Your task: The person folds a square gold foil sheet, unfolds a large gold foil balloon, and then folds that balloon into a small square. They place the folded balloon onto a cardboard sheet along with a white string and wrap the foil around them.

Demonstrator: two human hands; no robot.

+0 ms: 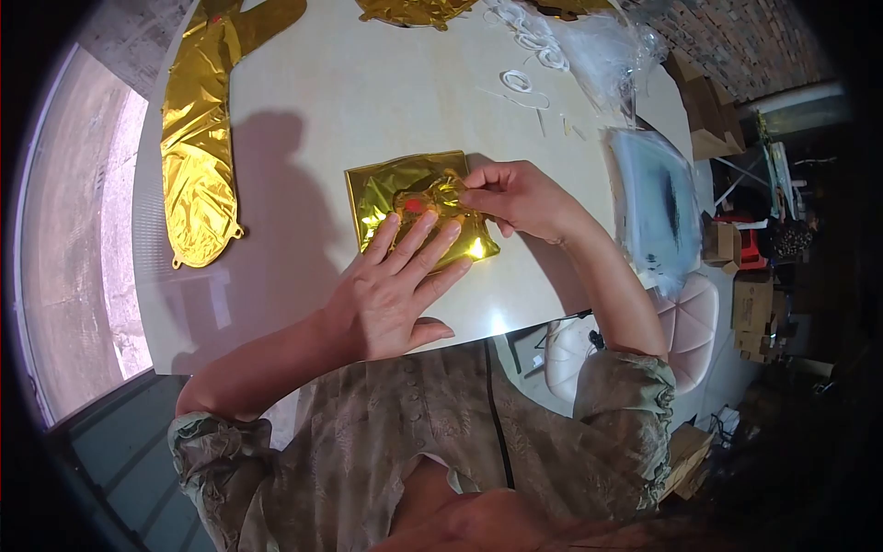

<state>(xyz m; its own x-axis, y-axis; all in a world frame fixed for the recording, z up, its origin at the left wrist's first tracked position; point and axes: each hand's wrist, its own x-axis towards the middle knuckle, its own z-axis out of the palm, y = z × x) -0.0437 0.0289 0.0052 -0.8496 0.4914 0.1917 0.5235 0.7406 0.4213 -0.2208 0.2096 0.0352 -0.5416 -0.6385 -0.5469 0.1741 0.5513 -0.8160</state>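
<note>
A gold foil balloon (pixel 372 184), folded into a flat packet with a small red mark on it, lies on the white table in front of me. My left hand (pixel 391 294) rests on its near side, fingers spread and lying flat across the foil. At the packet's right side, my right hand (pixel 520 198) pinches a crumpled bit of the foil between thumb and forefinger. The foil under my left fingers is hidden.
Another gold foil balloon (pixel 198 138) stretches along the table's left side. More gold foil (pixel 418 11) lies at the far edge. Coiled white string (pixel 517 81), clear plastic wrap (pixel 593 55) and a stack of clear bags (pixel 658 207) are on the right. A white chair (pixel 690 331) stands beside the table.
</note>
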